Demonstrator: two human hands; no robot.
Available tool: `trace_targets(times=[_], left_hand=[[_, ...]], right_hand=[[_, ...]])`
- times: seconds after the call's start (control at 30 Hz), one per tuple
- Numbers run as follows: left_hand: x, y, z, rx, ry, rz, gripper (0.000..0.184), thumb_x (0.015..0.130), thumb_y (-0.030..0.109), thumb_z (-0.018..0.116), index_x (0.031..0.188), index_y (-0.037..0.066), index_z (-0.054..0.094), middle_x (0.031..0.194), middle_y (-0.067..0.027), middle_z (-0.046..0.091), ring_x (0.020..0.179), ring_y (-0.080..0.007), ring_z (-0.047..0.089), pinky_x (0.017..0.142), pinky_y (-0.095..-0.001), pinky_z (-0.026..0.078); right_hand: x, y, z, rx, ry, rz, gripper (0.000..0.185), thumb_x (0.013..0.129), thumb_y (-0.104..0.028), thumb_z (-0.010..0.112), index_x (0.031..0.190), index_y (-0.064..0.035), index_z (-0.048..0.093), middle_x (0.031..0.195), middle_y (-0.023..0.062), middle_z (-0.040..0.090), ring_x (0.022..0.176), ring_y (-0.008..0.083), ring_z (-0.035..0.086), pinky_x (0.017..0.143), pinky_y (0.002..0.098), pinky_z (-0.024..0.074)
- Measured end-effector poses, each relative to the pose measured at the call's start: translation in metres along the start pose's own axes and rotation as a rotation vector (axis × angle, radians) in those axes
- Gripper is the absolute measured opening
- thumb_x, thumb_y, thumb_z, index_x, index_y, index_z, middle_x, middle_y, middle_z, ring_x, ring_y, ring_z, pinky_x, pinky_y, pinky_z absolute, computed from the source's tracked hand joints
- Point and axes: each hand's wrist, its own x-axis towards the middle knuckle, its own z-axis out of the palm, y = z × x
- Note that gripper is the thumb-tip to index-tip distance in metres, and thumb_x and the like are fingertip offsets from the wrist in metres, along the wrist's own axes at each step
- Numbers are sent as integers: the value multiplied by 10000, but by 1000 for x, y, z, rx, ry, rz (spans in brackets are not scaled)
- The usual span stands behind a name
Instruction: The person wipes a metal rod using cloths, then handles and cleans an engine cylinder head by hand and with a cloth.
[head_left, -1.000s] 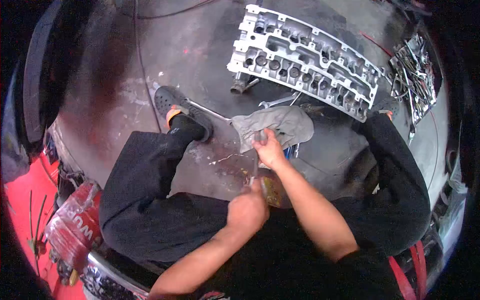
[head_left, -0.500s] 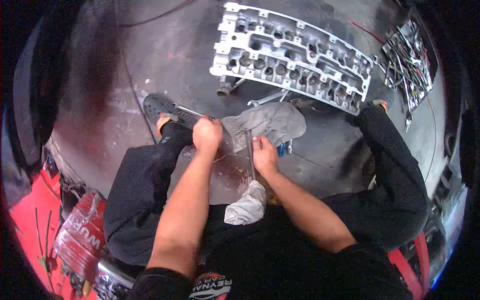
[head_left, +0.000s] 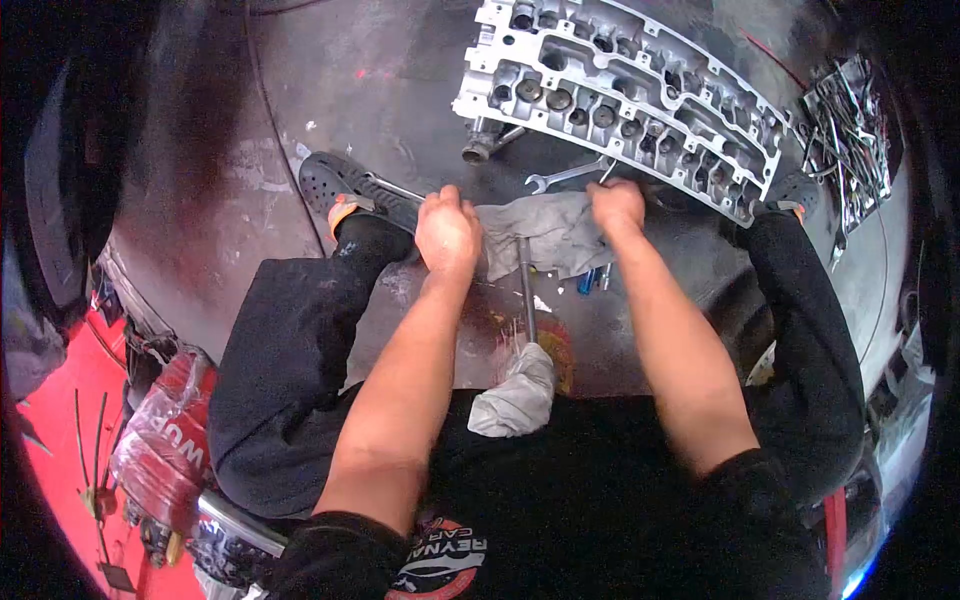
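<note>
A grey cloth (head_left: 555, 222) is stretched between my two hands over the floor. My left hand (head_left: 448, 232) is closed at its left end; a shiny metal bar (head_left: 393, 188) beside the shoe reaches up to this fist. At the cloth's right end my right hand (head_left: 618, 207) is closed on the fabric, close under the cylinder head. Between my forearms a dark metal rod (head_left: 528, 290) points away from me, its far end against the cloth. A light grey rag (head_left: 515, 395) is bunched around the rod's near end. The fingertips of both hands are mostly hidden.
An aluminium cylinder head (head_left: 625, 95) lies on the floor ahead, with an open-end wrench (head_left: 565, 175) beside it. Blue-handled tools (head_left: 588, 281) sit by the cloth. Many metal parts (head_left: 848, 140) are piled at the right. A plastic-wrapped red bag (head_left: 170, 440) stands at the left.
My right hand has let go of the dark rod and moved forward and right to the cloth's right end. The cloth is now spread wider. The view has shifted slightly.
</note>
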Motion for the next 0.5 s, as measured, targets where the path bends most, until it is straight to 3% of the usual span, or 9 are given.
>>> trace_targets(times=[0.1,0.17,0.27,0.33,0.43,0.5], left_hand=[[4,-3,6,-40,-18,-34,185,833,174,589,942,28,616,913,-193,631,891,-377,614,802,-474,487],[0,7,12,-128,-17,-81,186,830,179,595,951,44,635,953,-185,648,917,-367,622,798,-464,495],[-9,26,9,-202,-29,-107,182,836,186,592,950,53,640,949,-173,653,903,-360,632,790,-464,504],[-14,33,10,-198,-59,-119,177,840,201,584,917,52,641,922,-176,660,879,-364,641,779,-467,513],[-21,33,11,-220,-140,-110,167,835,197,578,879,47,635,874,-185,662,831,-374,649,751,-479,520],[-23,33,9,-219,-149,-109,153,827,185,577,860,45,630,842,-195,661,799,-382,655,726,-489,524]], right_hand=[[-14,35,13,223,97,-171,363,794,-347,681,1015,-59,693,998,189,689,914,365,666,820,416,515],[-49,26,-1,319,261,-113,308,782,-290,707,993,-67,695,844,152,700,818,344,676,758,418,518],[-92,-12,-37,223,291,-147,256,800,-291,702,976,-105,698,802,105,677,752,316,664,703,415,522],[-111,-53,-59,184,470,-567,206,825,-300,685,958,-143,699,804,84,646,708,305,649,650,409,518],[-108,-123,-99,-179,501,-705,122,864,-252,621,880,-148,685,826,88,630,710,308,648,618,405,523],[-85,-154,-108,-347,506,-788,161,839,-278,661,884,-130,704,820,92,615,730,278,656,635,404,518]])
